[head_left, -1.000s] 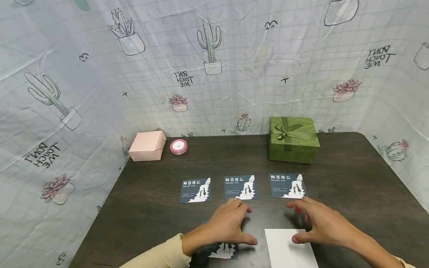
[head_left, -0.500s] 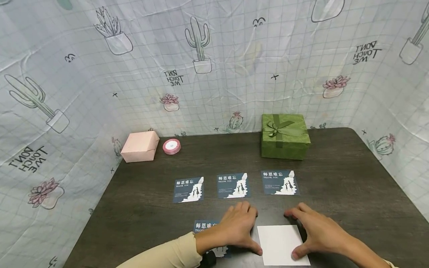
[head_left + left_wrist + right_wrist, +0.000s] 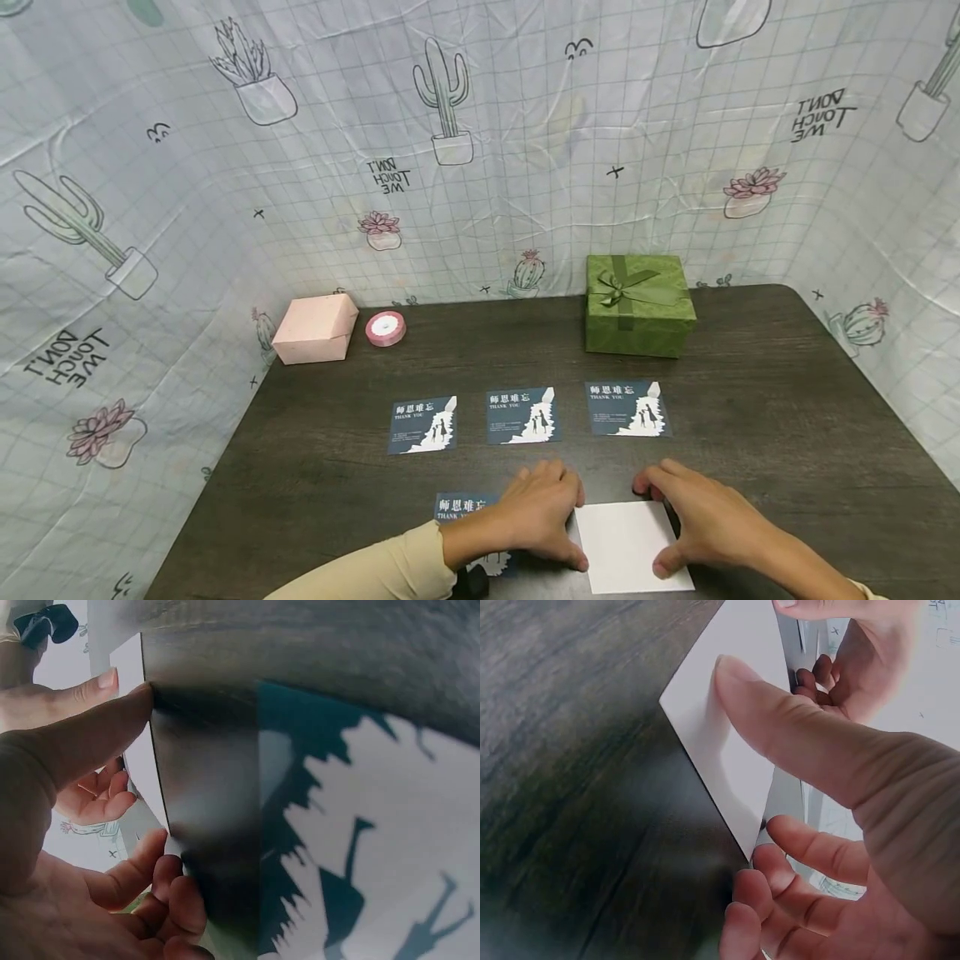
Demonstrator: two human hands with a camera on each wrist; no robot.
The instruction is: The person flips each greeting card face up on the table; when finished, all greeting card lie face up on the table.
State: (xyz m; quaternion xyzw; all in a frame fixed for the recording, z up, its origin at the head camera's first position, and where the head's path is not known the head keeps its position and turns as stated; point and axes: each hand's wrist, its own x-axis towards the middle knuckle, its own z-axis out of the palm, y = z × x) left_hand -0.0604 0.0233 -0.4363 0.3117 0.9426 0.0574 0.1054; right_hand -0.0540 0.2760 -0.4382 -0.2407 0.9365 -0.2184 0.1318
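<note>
A square white card (image 3: 626,546) lies between my two hands, its upturned face plain. At its left edge, my left hand (image 3: 542,515) has its thumb at the near part and its loosely bent fingers by the far corner. My right hand (image 3: 708,521) holds the right side, the thumb (image 3: 750,701) on the white face and the fingers curled at the far corner. That side sits slightly raised. Under my left forearm lies a dark blue printed card (image 3: 459,503), partly hidden; its pale silhouette picture fills much of the left wrist view.
Three matching blue cards, left (image 3: 422,425), middle (image 3: 522,415) and right (image 3: 627,408), lie in a row beyond my hands. Farther back stand a pink box (image 3: 315,329), a pink ribbon roll (image 3: 386,328) and a green gift box (image 3: 639,306). A patterned cloth (image 3: 480,208) surrounds the dark table.
Both hands have come down to the white card's sides from just above it. Its right side has risen slightly. The head view has also shifted.
</note>
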